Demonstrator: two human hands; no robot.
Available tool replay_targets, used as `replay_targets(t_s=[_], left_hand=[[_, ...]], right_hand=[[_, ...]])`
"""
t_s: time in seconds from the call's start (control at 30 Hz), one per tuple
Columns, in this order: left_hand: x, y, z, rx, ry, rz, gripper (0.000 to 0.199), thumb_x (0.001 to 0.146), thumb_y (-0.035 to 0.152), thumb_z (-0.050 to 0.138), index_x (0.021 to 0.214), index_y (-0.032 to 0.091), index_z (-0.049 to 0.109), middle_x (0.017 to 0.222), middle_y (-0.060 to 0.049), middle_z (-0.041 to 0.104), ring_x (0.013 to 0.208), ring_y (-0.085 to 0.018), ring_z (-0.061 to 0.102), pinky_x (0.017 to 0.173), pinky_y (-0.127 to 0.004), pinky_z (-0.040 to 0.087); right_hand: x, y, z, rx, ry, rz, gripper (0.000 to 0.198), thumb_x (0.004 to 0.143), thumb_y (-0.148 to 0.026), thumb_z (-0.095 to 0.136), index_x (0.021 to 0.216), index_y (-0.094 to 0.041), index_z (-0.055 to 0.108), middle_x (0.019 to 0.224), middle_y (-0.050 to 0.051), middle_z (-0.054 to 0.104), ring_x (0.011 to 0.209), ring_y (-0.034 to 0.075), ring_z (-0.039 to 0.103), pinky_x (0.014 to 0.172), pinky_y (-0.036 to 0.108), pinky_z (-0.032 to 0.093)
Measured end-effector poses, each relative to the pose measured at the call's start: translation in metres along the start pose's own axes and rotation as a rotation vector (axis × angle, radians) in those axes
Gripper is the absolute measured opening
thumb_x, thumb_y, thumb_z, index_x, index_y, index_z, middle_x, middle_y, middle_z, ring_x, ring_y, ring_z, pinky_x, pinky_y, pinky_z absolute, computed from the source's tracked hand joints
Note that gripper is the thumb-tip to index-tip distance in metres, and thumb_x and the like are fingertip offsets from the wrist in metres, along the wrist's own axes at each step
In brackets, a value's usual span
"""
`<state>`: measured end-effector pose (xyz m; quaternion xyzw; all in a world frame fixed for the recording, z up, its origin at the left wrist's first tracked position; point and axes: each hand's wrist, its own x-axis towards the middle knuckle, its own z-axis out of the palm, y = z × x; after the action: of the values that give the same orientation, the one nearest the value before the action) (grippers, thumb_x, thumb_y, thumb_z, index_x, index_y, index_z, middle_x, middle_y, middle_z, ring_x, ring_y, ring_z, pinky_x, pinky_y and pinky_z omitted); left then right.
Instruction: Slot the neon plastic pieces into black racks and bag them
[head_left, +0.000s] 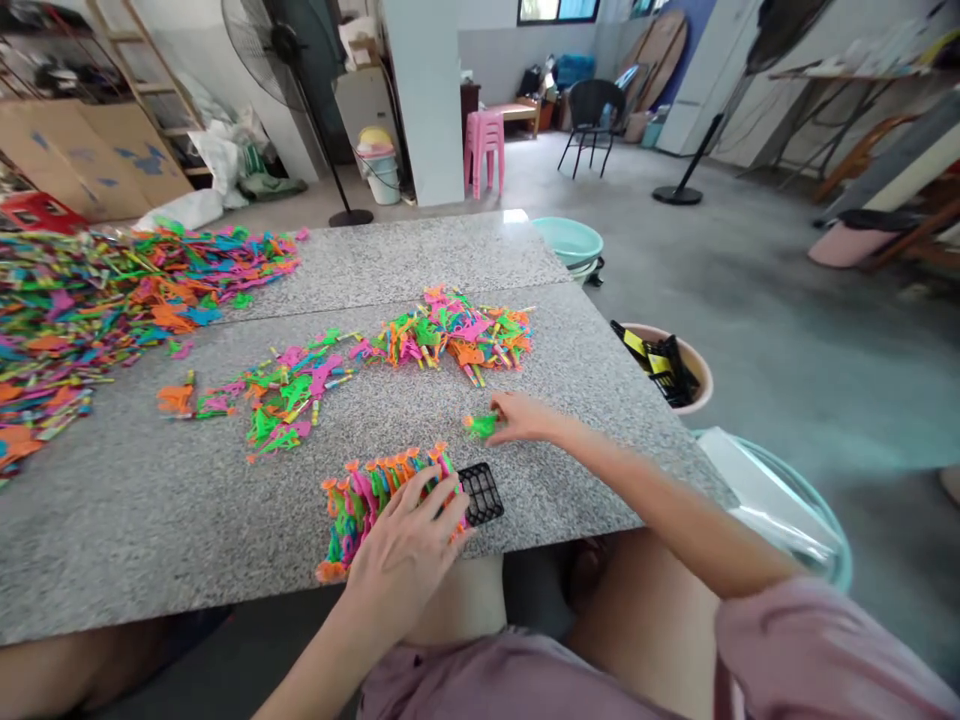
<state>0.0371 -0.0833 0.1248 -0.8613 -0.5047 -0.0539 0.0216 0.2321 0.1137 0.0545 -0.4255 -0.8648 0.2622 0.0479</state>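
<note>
My right hand (517, 418) pinches a small green plastic toy (482, 426) with an orange tip, just above the granite tabletop (420, 420). My left hand (412, 540) lies over a row of upright small toys (360, 500) in pink, green, blue and orange, its fingers extended and a little apart. Orange cup-shaped ends top the row. The row stands in a black grid tray (482, 493), whose right end shows bare cells. Beyond my hands lie loose heaps of similar toys, one in the middle (457, 335) and one further left (296, 390).
A much larger heap of toys (97, 310) covers the table's far left. Past the right edge stand a pink tub (701, 375) holding black and yellow pieces and a turquoise basin (566, 238). Behind the table are a standing fan (330, 150) and pink stools (484, 145).
</note>
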Motion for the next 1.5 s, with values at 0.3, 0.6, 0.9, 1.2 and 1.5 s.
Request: replay_targets(t_s=[0.3,0.6,0.9,1.2,1.5], left_hand=[[-0.002,-0.002,0.000,0.061,0.033,0.042,0.028,0.092,0.028,0.060,0.117,0.016,0.062,0.125,-0.008,0.064,0.124,-0.031,0.047,0.096,-0.047,0.052],[-0.004,-0.003,0.001,0.109,0.071,0.062,0.028,0.097,0.029,0.050,0.118,0.016,0.062,0.125,-0.007,0.065,0.123,-0.031,0.048,0.096,-0.046,0.052],[-0.002,-0.005,0.000,0.110,0.093,0.087,0.031,0.100,0.028,0.040,0.116,0.017,0.064,0.125,-0.008,0.065,0.125,-0.030,0.048,0.096,-0.046,0.051],[-0.001,-0.006,-0.003,0.097,0.092,0.115,0.028,0.100,0.028,0.041,0.112,0.022,0.066,0.137,-0.003,0.059,0.127,-0.028,0.048,0.102,-0.047,0.043],[0.001,-0.008,0.003,0.112,0.024,0.118,0.026,0.097,0.023,0.045,0.112,0.019,0.064,0.126,-0.005,0.066,0.126,-0.026,0.051,0.098,-0.042,0.050]], right_hand=[[-0.046,-0.056,0.075,0.864,0.149,0.173,0.013,0.083,-0.016,0.058,0.095,-0.019,0.053,0.060,-0.006,0.057,0.049,0.011,0.057,0.051,0.022,0.044],[-0.027,-0.063,0.067,0.508,0.234,-0.031,0.022,0.076,-0.011,0.068,0.097,-0.018,0.066,0.083,0.002,0.071,0.077,0.016,0.067,0.073,0.025,0.048],[-0.034,-0.067,0.073,0.416,0.168,-0.053,0.014,0.082,-0.019,0.066,0.096,-0.017,0.065,0.077,0.002,0.070,0.071,0.015,0.066,0.063,0.021,0.042],[-0.033,-0.084,0.050,0.159,0.063,-0.113,0.024,0.087,-0.016,0.053,0.109,-0.020,0.062,0.076,0.002,0.067,0.068,0.016,0.061,0.058,0.022,0.034],[-0.021,-0.074,0.060,0.275,0.026,-0.146,0.015,0.079,-0.010,0.064,0.093,-0.017,0.065,0.077,0.001,0.068,0.072,0.014,0.063,0.061,0.020,0.039]])
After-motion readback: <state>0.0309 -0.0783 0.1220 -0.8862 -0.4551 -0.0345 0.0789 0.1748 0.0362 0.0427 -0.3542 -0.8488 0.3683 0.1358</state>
